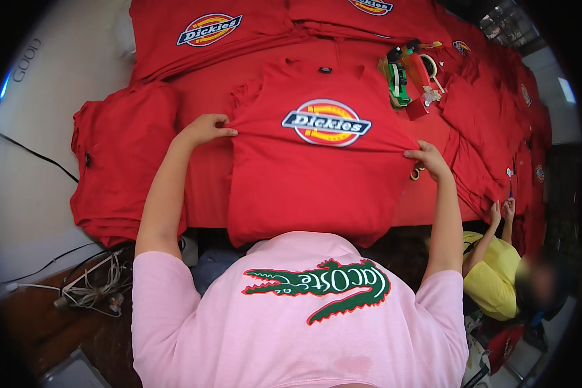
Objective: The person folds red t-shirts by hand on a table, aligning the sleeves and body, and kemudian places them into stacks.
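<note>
A red T-shirt (317,187) lies spread before me, with a round yellow, orange and dark printed emblem on its chest. Its neckline is at the far side and its lower part hangs over the table's near edge. My left hand (210,129) pinches the shirt's left side between thumb and fingers. At the opposite side, a pinch of my right hand (428,158) holds the fabric. Creases run across the chest between the two hands. Small yellow rings (417,172) lie beside my right hand; I cannot tell what they belong to.
Stacked red shirts (126,152) sit at the left, and more red shirts (220,48) fill the far side. A red tape dispenser (419,72) stands at the back right. A co-worker in yellow (491,278) handles red fabric at the right. Tangled cables (97,284) lie lower left.
</note>
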`<state>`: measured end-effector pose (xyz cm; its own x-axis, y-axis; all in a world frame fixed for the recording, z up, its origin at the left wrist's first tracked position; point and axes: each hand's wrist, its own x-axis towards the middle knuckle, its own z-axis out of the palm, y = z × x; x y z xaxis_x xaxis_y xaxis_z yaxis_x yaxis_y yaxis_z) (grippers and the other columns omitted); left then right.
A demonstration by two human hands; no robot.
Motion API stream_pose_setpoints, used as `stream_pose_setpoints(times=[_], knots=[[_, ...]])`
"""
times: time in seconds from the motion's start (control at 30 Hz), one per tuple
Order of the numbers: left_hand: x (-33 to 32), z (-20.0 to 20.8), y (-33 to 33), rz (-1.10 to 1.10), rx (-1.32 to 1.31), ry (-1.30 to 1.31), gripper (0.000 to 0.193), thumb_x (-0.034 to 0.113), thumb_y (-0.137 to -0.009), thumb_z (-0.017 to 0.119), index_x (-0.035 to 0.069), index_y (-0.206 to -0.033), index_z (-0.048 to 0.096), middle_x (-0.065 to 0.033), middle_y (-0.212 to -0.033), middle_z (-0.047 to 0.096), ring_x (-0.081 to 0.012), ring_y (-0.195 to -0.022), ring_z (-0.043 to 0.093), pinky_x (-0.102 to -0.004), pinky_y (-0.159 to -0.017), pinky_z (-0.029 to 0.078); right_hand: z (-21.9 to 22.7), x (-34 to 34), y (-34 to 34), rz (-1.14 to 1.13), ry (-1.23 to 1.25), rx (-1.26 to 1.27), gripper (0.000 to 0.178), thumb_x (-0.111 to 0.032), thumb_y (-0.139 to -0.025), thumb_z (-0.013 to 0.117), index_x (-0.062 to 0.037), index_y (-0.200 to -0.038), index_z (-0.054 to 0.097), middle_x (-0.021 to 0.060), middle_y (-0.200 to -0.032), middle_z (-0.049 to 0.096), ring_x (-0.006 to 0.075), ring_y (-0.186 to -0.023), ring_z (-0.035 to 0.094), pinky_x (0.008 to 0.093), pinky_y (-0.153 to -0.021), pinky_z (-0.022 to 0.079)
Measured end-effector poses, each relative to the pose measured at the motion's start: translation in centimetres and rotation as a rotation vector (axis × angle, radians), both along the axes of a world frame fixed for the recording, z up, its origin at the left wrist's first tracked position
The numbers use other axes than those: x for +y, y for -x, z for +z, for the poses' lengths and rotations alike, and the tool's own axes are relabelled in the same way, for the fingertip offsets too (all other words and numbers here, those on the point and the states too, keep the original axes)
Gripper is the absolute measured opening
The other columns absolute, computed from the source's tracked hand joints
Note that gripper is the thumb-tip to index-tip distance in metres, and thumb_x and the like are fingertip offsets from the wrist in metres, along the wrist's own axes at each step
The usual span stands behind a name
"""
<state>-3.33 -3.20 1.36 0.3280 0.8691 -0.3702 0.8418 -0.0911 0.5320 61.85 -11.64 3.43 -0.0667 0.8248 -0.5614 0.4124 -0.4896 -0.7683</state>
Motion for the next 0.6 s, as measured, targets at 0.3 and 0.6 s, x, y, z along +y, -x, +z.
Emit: stream_pose_setpoints(times=[0.3, 0.6], knots=[[-9.9, 16.6, 3.0, 0.153, -1.041, 0.149, 0.038, 0.015, -0.082, 0.086, 0.008, -0.109, 0.06, 0.004, -0.099, 0.065, -0.0052, -0.092, 0.061, -0.0228, -0.084, 0.048, 17.7, -8.8, -2.0, -0.147, -0.592, 0.511, 0.077, -0.007, -0.081, 0.083, 0.0028, -0.147, 0.045, 0.0035, -0.119, 0.067, 0.0063, -0.095, 0.065, 0.0213, -0.085, 0.052], [-1.2, 25.5, 2.6, 0.397, -1.199, -0.495, 0.033, 0.009, -0.105, 0.057, 0.004, -0.137, 0.063, -0.0109, -0.123, 0.07, -0.0208, -0.108, 0.069, -0.0352, -0.095, 0.056, 26.1, 5.7, 1.0, -0.183, -0.99, 0.565, 0.038, -0.008, -0.103, 0.066, -0.0025, -0.14, 0.061, 0.0024, -0.118, 0.072, 0.0078, -0.103, 0.067, 0.0186, -0.086, 0.05]])
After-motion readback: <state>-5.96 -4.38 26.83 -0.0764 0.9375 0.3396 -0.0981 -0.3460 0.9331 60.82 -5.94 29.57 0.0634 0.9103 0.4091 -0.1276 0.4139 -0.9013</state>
